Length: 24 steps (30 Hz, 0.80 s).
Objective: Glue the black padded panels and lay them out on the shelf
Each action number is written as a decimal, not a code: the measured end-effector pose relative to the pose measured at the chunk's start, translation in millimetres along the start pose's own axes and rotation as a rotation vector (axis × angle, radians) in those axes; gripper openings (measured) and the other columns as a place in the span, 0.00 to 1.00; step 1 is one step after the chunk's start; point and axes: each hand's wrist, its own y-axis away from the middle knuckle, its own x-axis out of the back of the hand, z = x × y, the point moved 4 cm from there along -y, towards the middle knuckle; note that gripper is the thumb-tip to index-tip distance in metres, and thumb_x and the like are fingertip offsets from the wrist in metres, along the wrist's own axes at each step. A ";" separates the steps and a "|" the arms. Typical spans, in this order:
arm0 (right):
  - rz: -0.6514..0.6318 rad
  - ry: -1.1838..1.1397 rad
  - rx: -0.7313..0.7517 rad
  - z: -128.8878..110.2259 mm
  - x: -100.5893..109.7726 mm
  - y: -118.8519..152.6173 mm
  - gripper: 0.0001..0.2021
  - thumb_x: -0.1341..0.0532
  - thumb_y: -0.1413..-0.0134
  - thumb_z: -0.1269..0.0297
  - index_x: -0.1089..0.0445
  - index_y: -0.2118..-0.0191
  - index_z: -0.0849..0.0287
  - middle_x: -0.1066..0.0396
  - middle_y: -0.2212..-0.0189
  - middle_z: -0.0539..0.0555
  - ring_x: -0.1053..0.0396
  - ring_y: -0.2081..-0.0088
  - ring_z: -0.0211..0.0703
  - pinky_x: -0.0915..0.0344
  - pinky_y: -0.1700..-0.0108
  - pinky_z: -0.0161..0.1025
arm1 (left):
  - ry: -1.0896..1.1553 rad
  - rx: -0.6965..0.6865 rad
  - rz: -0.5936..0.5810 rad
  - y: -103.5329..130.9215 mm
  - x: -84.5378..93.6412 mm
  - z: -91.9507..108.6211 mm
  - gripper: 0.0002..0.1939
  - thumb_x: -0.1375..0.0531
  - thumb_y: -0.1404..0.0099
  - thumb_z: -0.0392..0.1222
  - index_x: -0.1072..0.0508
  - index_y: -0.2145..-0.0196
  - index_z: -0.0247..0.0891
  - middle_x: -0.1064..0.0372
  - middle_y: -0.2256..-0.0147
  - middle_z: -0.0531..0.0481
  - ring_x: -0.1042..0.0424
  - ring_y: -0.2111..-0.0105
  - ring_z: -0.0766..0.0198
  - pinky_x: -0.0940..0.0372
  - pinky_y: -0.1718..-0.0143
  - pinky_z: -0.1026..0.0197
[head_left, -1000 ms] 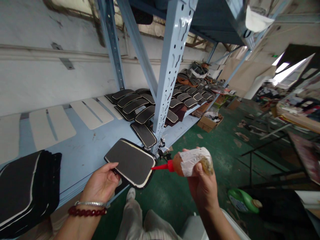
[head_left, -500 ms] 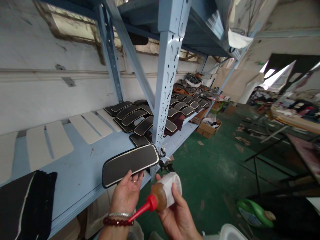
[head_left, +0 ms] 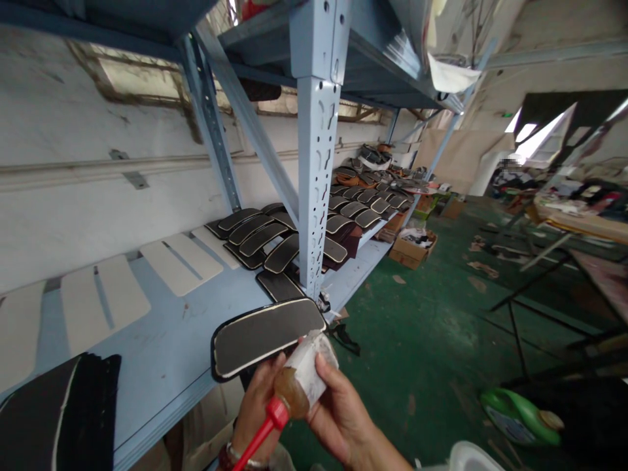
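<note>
Just in front of the shelf post (head_left: 316,196), the left hand (head_left: 258,402) grips a black pad (head_left: 267,335) from below, and beside it the right hand (head_left: 338,409) clasps a glue bottle (head_left: 294,386).

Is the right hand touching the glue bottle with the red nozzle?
Touching. The head view shows the right hand wrapped around the glue bottle, thumb and fingers pressing its papered body.

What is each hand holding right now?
Left hand: closed on the dark pad, gripping it from beneath.
Right hand: closed on the glue bottle, red nozzle pointing down-left.
</note>
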 end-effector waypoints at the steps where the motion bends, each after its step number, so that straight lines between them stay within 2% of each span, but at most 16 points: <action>1: -0.009 0.013 -0.011 -4.9 0.7 -0.6 0.17 0.27 0.54 0.59 0.24 0.58 0.60 0.21 0.65 0.55 0.25 0.63 0.47 0.28 0.56 0.45 | 0.027 -0.046 -0.025 2.3 7.4 1.2 0.19 0.33 0.43 0.34 0.21 0.54 0.48 0.20 0.52 0.49 0.30 0.43 0.50 0.33 0.46 0.59; 3: -0.022 0.037 -0.042 -17.1 3.4 -1.8 0.18 0.26 0.56 0.60 0.24 0.58 0.61 0.21 0.65 0.55 0.24 0.64 0.47 0.28 0.55 0.44 | 0.098 -0.098 -0.068 4.6 26.8 8.4 0.21 0.36 0.41 0.33 0.23 0.50 0.44 0.23 0.48 0.45 0.31 0.42 0.49 0.36 0.42 0.53; 5: -0.029 0.068 -0.085 -31.0 6.2 -2.3 0.21 0.26 0.56 0.61 0.25 0.55 0.62 0.21 0.64 0.56 0.24 0.64 0.45 0.28 0.55 0.42 | 0.111 -0.076 -0.022 3.7 49.6 25.1 0.18 0.39 0.39 0.33 0.23 0.51 0.39 0.20 0.53 0.40 0.26 0.48 0.46 0.34 0.44 0.46; 6: -0.037 0.089 -0.110 -38.0 7.1 -2.2 0.23 0.25 0.57 0.62 0.26 0.54 0.62 0.21 0.63 0.56 0.24 0.63 0.45 0.29 0.54 0.42 | 0.088 -0.084 0.018 3.1 58.9 39.0 0.18 0.41 0.37 0.34 0.23 0.50 0.37 0.19 0.55 0.38 0.24 0.51 0.45 0.33 0.47 0.42; 7: -0.048 0.114 -0.136 -44.4 7.4 -1.8 0.24 0.25 0.57 0.62 0.26 0.53 0.63 0.21 0.63 0.56 0.24 0.63 0.44 0.29 0.54 0.42 | 0.036 -0.159 0.107 3.4 66.9 58.1 0.17 0.43 0.34 0.36 0.24 0.50 0.38 0.17 0.61 0.41 0.20 0.58 0.47 0.29 0.53 0.43; 8: -0.060 0.144 -0.161 -50.2 7.3 -1.3 0.25 0.25 0.57 0.63 0.26 0.52 0.63 0.21 0.63 0.56 0.24 0.63 0.44 0.28 0.54 0.41 | -0.048 -0.132 0.149 3.7 69.3 75.1 0.15 0.45 0.33 0.38 0.24 0.51 0.39 0.17 0.66 0.45 0.19 0.64 0.52 0.27 0.57 0.48; 10: -0.087 0.205 -0.205 -59.4 5.4 -0.3 0.26 0.25 0.58 0.63 0.27 0.52 0.64 0.21 0.62 0.56 0.23 0.63 0.43 0.28 0.55 0.40 | -0.115 -0.037 0.089 5.5 58.7 107.5 0.15 0.42 0.34 0.40 0.23 0.53 0.31 0.18 0.67 0.40 0.20 0.66 0.51 0.27 0.62 0.51; 12: -0.112 0.266 -0.243 -64.9 2.2 -0.1 0.26 0.24 0.59 0.64 0.27 0.52 0.65 0.21 0.62 0.55 0.23 0.64 0.41 0.28 0.56 0.38 | -0.335 0.061 -0.086 9.1 35.0 132.6 0.17 0.39 0.35 0.43 0.24 0.53 0.30 0.19 0.62 0.38 0.21 0.62 0.52 0.28 0.60 0.54; 14: -0.135 0.328 -0.275 -66.9 -1.3 -0.8 0.27 0.24 0.59 0.64 0.27 0.51 0.65 0.21 0.62 0.55 0.24 0.65 0.40 0.29 0.56 0.37 | -0.569 0.107 -0.189 11.8 12.8 147.4 0.15 0.36 0.39 0.41 0.25 0.54 0.34 0.19 0.63 0.43 0.22 0.64 0.57 0.30 0.62 0.59; 16: -0.153 0.382 -0.296 -66.2 -3.8 -2.1 0.28 0.24 0.60 0.63 0.27 0.51 0.65 0.21 0.63 0.55 0.25 0.66 0.39 0.29 0.57 0.37 | -0.744 0.145 -0.224 11.1 -2.9 149.9 0.15 0.34 0.43 0.39 0.26 0.57 0.36 0.20 0.65 0.48 0.23 0.67 0.61 0.32 0.65 0.62; 18: -0.166 0.415 -0.300 -64.1 -4.5 -3.3 0.28 0.24 0.61 0.62 0.27 0.51 0.65 0.22 0.64 0.54 0.25 0.67 0.39 0.29 0.58 0.36 | -0.817 0.174 -0.233 7.5 -12.3 143.2 0.16 0.32 0.47 0.36 0.26 0.60 0.36 0.20 0.67 0.48 0.22 0.67 0.59 0.32 0.65 0.61; 21: -0.169 0.426 -0.275 -62.5 -1.2 -3.0 0.28 0.24 0.61 0.61 0.26 0.52 0.65 0.22 0.65 0.54 0.26 0.67 0.39 0.29 0.59 0.35 | -0.827 0.182 -0.252 2.2 -17.7 127.9 0.20 0.34 0.53 0.30 0.27 0.60 0.35 0.19 0.67 0.46 0.21 0.64 0.53 0.31 0.63 0.57; 24: -0.144 0.408 -0.209 -70.2 4.5 0.0 0.26 0.26 0.57 0.60 0.26 0.51 0.63 0.21 0.61 0.56 0.25 0.66 0.39 0.29 0.58 0.36 | -0.835 0.156 -0.266 5.2 -15.7 120.5 0.23 0.37 0.53 0.28 0.27 0.57 0.35 0.19 0.64 0.46 0.21 0.63 0.52 0.30 0.61 0.55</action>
